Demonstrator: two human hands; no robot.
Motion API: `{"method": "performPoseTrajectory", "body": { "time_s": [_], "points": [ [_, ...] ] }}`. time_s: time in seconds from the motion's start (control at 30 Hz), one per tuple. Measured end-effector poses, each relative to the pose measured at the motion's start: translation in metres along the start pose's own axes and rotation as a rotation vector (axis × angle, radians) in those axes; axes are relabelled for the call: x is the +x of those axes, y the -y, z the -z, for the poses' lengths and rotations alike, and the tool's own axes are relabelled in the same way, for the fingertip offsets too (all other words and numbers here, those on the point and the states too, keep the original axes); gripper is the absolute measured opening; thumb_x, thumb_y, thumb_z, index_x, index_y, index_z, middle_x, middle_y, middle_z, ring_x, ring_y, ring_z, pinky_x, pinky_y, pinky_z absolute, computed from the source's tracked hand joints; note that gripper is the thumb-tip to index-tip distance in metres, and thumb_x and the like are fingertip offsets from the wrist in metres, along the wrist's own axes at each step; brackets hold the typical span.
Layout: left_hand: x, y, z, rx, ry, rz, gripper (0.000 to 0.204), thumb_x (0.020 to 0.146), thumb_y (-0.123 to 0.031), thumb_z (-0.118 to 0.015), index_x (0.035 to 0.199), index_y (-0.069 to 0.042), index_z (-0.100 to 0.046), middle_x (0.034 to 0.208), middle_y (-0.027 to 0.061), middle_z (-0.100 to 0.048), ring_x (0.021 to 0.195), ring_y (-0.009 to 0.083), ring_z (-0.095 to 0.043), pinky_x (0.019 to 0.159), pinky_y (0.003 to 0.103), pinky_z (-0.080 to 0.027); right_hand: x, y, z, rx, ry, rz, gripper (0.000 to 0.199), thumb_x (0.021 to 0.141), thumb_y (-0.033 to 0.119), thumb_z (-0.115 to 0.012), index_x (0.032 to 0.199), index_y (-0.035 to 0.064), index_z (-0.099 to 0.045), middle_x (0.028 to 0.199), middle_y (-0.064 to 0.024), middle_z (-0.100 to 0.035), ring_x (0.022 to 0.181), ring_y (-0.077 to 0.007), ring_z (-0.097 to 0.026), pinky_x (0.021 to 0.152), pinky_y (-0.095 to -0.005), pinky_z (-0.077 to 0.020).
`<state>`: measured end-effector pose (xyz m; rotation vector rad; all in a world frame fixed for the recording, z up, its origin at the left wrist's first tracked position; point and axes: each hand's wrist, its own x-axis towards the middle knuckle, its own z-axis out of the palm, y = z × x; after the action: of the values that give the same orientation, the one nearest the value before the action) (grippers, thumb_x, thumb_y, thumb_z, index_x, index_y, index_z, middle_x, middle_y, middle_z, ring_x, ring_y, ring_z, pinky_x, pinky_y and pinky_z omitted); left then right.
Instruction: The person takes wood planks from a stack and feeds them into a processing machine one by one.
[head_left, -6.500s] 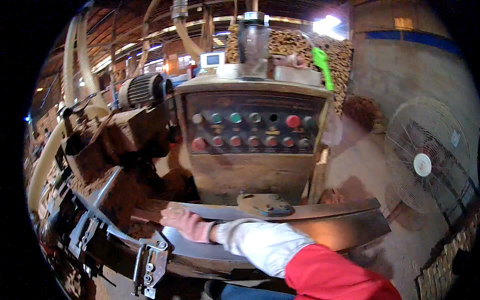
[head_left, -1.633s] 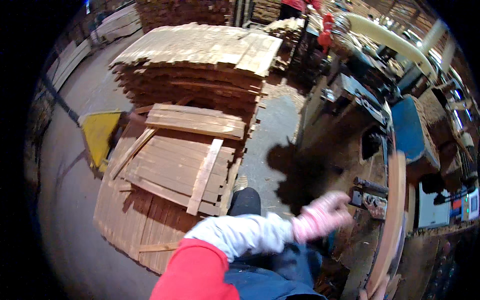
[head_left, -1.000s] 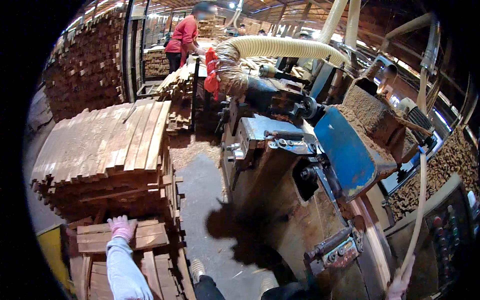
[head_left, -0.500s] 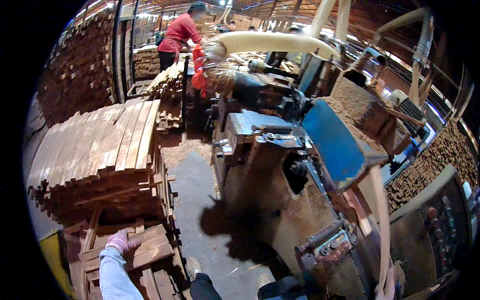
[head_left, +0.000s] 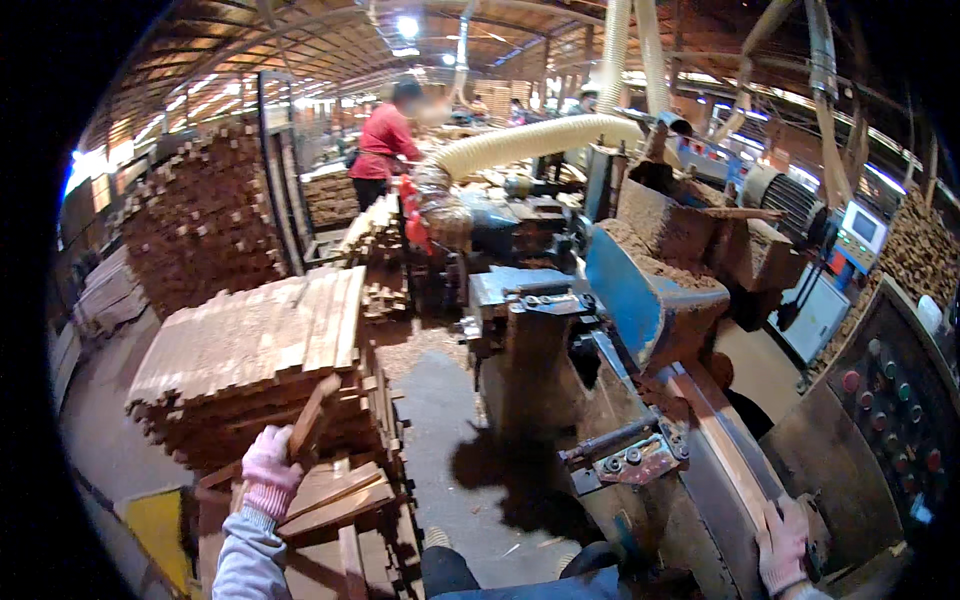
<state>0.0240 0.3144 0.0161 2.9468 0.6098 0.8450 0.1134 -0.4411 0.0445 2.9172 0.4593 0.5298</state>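
A thin wooden slat [head_left: 312,418] is gripped at its lower end by the gloved left hand [head_left: 268,470], fingers closed around it, and is tilted up off the low stack of slats [head_left: 335,500] beside the taller pile [head_left: 255,350]. The gloved right hand [head_left: 785,545] is pressed flat, fingers spread, on a board [head_left: 725,450] lying on the machine's feed table [head_left: 700,520]. The slat is best lifted clear of neighbouring slats before it is swung over, while the board is kept steady.

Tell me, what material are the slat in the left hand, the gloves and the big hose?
Slat: bare wood, reddish, rough-sawn like the stacks. Gloves, on left hand and right hand: knitted fabric, pinkish-white, ribbed cuffs. Hose: probably flexible ribbed plastic, cream.
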Motion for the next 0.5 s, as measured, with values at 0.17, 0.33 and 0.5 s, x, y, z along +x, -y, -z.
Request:
{"method": "performPoseTrajectory", "body": {
  "time_s": [0.17,0.33,0.5],
  "points": [
    [0.016,-0.110,0.078,-0.598,-0.216,0.193,0.039,0.079,-0.031,-0.080,0.107,-0.008,-0.065,0.092,0.0058,-0.068,0.079,0.0195,-0.065,0.075,0.033,-0.053,0.093,0.027,-0.032,0.308,-0.184,0.002,0.046,0.078,0.010,-0.065,0.123,0.0043,-0.060,0.123,-0.0217,-0.055,0.111,-0.0428,-0.049,0.096,-0.0488,-0.0414],
    [0.013,-0.209,0.053,-1.507,-0.152,0.541,0.043,0.085,-0.035,-0.078,0.108,-0.001,-0.064,0.090,0.0032,-0.068,0.077,0.0132,-0.062,0.070,0.029,-0.052,0.094,0.103,-0.005,0.801,-0.185,0.301,0.040,0.078,0.009,-0.071,0.117,0.0001,-0.067,0.118,-0.0201,-0.067,0.113,-0.0352,-0.061,0.098,-0.0424,-0.0485],
    [-0.005,-0.333,0.015,-1.970,-0.011,0.688,0.044,0.084,-0.036,-0.078,0.108,-0.003,-0.064,0.089,0.0052,-0.066,0.070,0.0145,-0.061,0.063,0.031,-0.052,0.034,0.163,0.096,0.430,0.004,0.499,0.084,0.055,0.031,-0.085,0.127,0.0017,-0.051,0.129,-0.0237,-0.049,0.107,-0.0432,-0.056,0.089,-0.0483,-0.0479]
  ]
}}
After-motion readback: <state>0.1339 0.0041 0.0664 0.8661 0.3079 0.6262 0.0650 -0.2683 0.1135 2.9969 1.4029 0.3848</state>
